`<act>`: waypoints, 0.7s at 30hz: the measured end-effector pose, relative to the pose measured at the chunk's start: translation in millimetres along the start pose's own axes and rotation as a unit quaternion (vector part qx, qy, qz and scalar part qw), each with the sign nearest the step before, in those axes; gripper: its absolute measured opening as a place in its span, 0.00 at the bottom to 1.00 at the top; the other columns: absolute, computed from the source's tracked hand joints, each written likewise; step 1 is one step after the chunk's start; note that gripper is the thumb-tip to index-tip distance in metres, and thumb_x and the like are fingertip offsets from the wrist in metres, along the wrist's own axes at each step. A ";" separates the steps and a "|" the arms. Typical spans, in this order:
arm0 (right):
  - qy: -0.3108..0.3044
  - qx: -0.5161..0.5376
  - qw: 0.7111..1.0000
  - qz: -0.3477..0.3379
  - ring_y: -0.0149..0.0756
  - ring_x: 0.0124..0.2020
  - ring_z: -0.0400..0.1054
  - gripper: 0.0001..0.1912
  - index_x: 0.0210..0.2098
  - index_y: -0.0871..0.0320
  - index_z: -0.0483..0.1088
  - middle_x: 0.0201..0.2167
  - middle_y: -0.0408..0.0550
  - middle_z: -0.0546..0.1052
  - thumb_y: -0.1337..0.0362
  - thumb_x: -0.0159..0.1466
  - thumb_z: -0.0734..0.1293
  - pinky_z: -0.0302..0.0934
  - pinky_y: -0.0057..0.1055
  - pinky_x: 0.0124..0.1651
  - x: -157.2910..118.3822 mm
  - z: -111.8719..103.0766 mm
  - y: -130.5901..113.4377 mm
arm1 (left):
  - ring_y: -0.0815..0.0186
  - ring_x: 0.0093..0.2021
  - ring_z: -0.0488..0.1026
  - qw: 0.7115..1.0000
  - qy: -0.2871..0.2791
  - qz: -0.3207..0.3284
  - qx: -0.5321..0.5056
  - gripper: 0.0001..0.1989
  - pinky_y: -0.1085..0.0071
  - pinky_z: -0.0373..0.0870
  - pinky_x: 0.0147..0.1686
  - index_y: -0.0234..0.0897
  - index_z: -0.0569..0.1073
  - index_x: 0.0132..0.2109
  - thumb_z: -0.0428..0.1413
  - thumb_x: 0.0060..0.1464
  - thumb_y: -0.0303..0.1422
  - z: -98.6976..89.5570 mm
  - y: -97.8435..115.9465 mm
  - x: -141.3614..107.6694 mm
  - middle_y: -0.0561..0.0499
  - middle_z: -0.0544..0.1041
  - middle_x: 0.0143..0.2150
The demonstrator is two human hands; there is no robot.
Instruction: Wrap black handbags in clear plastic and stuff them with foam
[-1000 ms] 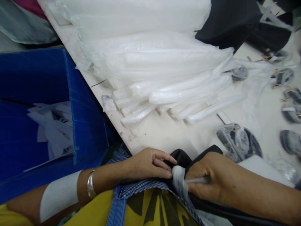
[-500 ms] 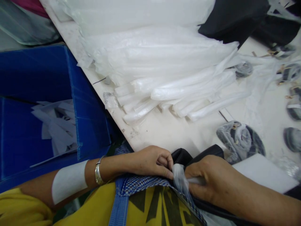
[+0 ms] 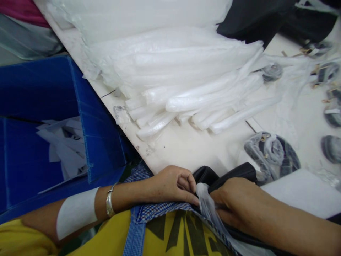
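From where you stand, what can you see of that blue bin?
The blue bin stands beside the table, open at the top. Its thin, flat walls look like plastic sheet, with lighter blue edging at one corner. White strips lie heaped loosely inside. Its left side runs out of view.

yellow shirt (image 3: 106, 238), dark lettering | blue checked apron (image 3: 170, 207) | silver bangle (image 3: 109, 202) | white forearm patch (image 3: 77, 213)

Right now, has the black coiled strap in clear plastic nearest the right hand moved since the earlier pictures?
No, the black coiled strap still lies by the thin dark strip on the white table.
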State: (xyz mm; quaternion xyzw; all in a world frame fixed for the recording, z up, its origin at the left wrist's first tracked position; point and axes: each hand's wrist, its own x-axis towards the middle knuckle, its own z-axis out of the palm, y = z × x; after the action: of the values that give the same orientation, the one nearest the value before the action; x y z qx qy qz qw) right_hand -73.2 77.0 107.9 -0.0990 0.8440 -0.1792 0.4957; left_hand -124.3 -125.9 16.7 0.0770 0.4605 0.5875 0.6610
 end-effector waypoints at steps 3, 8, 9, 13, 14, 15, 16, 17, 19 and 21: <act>0.013 0.024 1.000 -0.008 0.28 0.17 0.56 0.10 0.20 0.57 0.69 0.16 0.41 0.68 0.62 0.55 0.66 0.41 0.28 0.22 4.6 4.7 -0.1 | 0.65 0.34 0.77 1.000 -0.001 0.001 -0.029 0.19 0.70 0.72 0.39 0.33 0.73 0.34 0.70 0.39 0.37 3.9 -2.3 0.7 0.50 0.79 0.32; 0.093 0.105 0.990 0.022 0.30 0.22 0.64 0.16 0.21 0.58 0.69 0.19 0.42 0.71 0.57 0.62 0.63 0.46 0.26 0.24 7.2 13.5 3.4 | 0.67 0.36 0.77 0.998 0.004 0.042 -0.039 0.20 0.71 0.71 0.40 0.35 0.71 0.39 0.70 0.39 0.31 6.0 -3.6 2.5 0.52 0.79 0.34; 0.106 0.117 0.987 0.029 0.30 0.22 0.64 0.18 0.22 0.58 0.70 0.19 0.42 0.71 0.55 0.63 0.62 0.47 0.26 0.25 6.6 15.4 4.4 | 0.68 0.35 0.76 0.999 0.005 0.042 -0.033 0.20 0.72 0.71 0.39 0.35 0.71 0.40 0.70 0.40 0.30 5.7 -3.1 2.3 0.52 0.79 0.34; 0.139 0.134 0.981 0.018 0.31 0.22 0.65 0.18 0.23 0.57 0.70 0.19 0.42 0.72 0.54 0.64 0.62 0.48 0.27 0.26 3.7 21.1 8.0 | 0.69 0.36 0.77 0.999 -0.021 0.036 -0.018 0.15 0.73 0.70 0.40 0.35 0.72 0.42 0.66 0.47 0.30 2.4 -1.1 0.8 0.51 0.80 0.36; 0.140 0.128 0.982 0.005 0.31 0.22 0.65 0.17 0.24 0.57 0.70 0.20 0.42 0.72 0.56 0.65 0.62 0.48 0.27 0.26 3.2 21.4 8.5 | 0.69 0.37 0.77 0.999 -0.024 0.034 -0.015 0.14 0.73 0.70 0.41 0.35 0.73 0.42 0.65 0.48 0.30 1.6 -0.9 0.5 0.51 0.80 0.36; 0.139 0.118 0.983 -0.010 0.31 0.22 0.65 0.15 0.25 0.57 0.69 0.20 0.42 0.73 0.57 0.65 0.62 0.48 0.27 0.26 2.9 20.9 8.8 | 0.68 0.37 0.78 0.999 -0.021 0.032 -0.010 0.13 0.73 0.70 0.41 0.34 0.74 0.42 0.65 0.49 0.31 1.1 -0.8 0.4 0.51 0.81 0.36; 0.136 0.103 0.985 -0.025 0.31 0.23 0.65 0.14 0.25 0.57 0.69 0.21 0.42 0.73 0.59 0.65 0.62 0.48 0.27 0.26 2.4 19.6 8.9 | 0.67 0.38 0.78 0.999 -0.012 0.031 -0.003 0.13 0.73 0.71 0.41 0.34 0.75 0.41 0.65 0.49 0.33 0.9 -0.6 0.2 0.50 0.81 0.36; 0.132 0.086 0.987 -0.040 0.31 0.23 0.66 0.12 0.26 0.57 0.68 0.22 0.42 0.73 0.61 0.65 0.62 0.48 0.27 0.26 1.7 17.5 8.9 | 0.67 0.37 0.78 0.999 0.001 0.033 0.009 0.12 0.73 0.71 0.40 0.34 0.76 0.40 0.65 0.49 0.34 1.1 -0.2 0.0 0.50 0.81 0.36; 0.123 0.047 0.989 -0.063 0.31 0.24 0.66 0.10 0.27 0.56 0.68 0.24 0.42 0.74 0.63 0.65 0.62 0.49 0.27 0.26 -1.5 11.3 9.3 | 0.66 0.36 0.78 0.997 0.033 0.047 0.057 0.11 0.74 0.71 0.38 0.33 0.77 0.38 0.64 0.50 0.35 2.1 2.1 -1.1 0.49 0.82 0.36; 0.137 0.002 0.988 -0.070 0.32 0.26 0.68 0.08 0.30 0.54 0.69 0.26 0.41 0.75 0.62 0.65 0.62 0.51 0.27 0.28 -7.4 3.6 11.7 | 0.67 0.34 0.78 0.986 0.064 0.069 0.136 0.10 0.75 0.71 0.34 0.33 0.78 0.37 0.63 0.52 0.36 2.5 6.4 -3.7 0.48 0.82 0.34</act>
State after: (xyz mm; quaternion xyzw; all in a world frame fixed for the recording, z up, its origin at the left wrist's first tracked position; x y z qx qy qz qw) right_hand -66.3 89.6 107.6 -0.1312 0.8947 -0.2270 0.3615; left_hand -126.6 -126.0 24.1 0.1605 0.5708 0.5672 0.5716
